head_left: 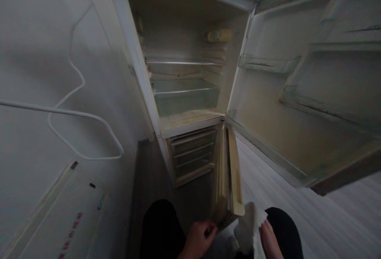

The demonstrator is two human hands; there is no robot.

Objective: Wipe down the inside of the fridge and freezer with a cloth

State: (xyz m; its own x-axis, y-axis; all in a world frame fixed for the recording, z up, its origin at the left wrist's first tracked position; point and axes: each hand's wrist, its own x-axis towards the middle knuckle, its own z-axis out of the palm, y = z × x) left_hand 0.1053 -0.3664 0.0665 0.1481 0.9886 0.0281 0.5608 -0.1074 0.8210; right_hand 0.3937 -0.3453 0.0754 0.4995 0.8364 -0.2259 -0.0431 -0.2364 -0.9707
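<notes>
My left hand (200,238) is at the bottom centre, its fingers curled at the lower edge of the open freezer door (236,171); whether they grip the door is hard to tell. To the right, my right hand (269,238) has its fingers closed on a white cloth (250,225), which hangs beside the door's outer corner. The lower freezer compartment (195,152) stands open with clear-fronted drawers. Above it, the fridge compartment (178,41) is open too, with a glass shelf and a clear drawer (187,98) inside.
The large fridge door (268,92) with clear door racks swings out at the right. A white cable (86,114) loops across the left wall. A white panel with red lettering (62,215) is at the lower left. Both my knees flank the freezer door.
</notes>
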